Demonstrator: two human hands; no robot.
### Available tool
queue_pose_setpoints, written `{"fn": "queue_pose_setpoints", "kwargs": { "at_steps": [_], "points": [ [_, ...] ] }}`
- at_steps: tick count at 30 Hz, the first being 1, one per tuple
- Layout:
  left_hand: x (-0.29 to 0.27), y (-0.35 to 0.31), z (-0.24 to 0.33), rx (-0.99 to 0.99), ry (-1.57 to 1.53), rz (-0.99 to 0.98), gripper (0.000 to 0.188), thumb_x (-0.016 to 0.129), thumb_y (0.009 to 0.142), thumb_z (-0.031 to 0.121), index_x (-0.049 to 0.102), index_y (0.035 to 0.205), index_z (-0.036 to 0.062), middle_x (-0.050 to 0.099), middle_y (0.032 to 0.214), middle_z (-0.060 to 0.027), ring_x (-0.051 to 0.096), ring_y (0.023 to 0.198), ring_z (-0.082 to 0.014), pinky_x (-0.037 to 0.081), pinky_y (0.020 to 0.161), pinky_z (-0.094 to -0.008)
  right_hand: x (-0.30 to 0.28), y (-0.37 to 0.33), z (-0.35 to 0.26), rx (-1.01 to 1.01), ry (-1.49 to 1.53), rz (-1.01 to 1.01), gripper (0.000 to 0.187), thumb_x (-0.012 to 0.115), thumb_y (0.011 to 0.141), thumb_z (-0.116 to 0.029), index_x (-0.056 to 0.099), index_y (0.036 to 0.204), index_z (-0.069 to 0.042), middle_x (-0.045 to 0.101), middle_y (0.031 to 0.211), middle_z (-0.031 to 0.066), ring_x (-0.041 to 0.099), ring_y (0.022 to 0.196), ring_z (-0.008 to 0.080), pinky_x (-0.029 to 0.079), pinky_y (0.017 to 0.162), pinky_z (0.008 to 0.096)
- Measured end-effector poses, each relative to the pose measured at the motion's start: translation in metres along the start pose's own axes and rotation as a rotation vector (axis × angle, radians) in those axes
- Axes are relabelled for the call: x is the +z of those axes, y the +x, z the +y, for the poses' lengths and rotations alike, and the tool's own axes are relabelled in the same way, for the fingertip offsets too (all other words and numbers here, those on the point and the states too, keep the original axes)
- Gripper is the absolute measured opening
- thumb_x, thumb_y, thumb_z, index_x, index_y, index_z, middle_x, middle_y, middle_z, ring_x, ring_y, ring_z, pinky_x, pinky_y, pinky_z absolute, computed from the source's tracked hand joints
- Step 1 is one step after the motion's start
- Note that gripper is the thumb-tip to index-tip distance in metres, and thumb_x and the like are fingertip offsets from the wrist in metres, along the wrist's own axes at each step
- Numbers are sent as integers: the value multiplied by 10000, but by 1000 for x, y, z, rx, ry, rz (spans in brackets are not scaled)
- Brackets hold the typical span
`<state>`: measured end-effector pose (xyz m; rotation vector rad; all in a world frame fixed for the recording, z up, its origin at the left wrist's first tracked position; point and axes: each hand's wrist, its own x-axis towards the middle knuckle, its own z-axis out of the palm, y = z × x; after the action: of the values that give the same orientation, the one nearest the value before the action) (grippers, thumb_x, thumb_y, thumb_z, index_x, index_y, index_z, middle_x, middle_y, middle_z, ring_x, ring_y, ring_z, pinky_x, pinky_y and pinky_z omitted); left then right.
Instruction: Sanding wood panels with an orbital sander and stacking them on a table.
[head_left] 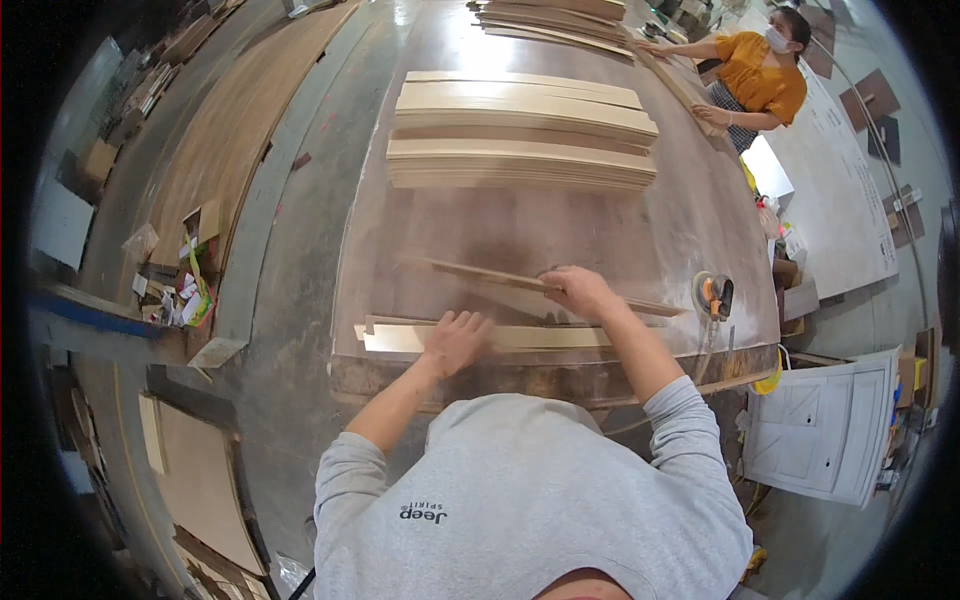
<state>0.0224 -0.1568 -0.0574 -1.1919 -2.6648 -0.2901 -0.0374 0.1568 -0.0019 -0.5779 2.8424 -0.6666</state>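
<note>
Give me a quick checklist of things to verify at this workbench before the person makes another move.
1. Right hand has a grip on the thin strip: ok, holding it partway along.
2. Left hand pressing on the pale strips: cannot tell; it is blurred.
3. Pale strips' left ends lined up: not ok, they are staggered.
4. Sander switched off: cannot tell; it sits near the thin strip's right end.
5. Co-worker's hands away from the thin strip: ok, they are at another board.
</note>
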Motion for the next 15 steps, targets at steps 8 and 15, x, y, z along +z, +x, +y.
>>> {"fn": "queue_pose_setpoints", "kwargs": {
  "at_steps": [8,15],
  "points": [
    [-21,8,28,-98,-131,52,250,707,841,297,610,1010,140,619,1011,-48,611,988,-224,447,839,-384,45,-39,-15,-65,-80,-234,295,700,891,-229,674,1154,-97,648,1174,129,589,1121,367,502,948,444],
    [-14,-8,29,-69,-67,-72,221,682,845,222,613,1040,143,631,1077,-53,610,1029,-230,447,874,-389,28,-75,-52,-132,-250,-38,545,793,783,-281,633,1285,-138,637,1170,91,585,1126,347,500,913,443]
  ]
}}
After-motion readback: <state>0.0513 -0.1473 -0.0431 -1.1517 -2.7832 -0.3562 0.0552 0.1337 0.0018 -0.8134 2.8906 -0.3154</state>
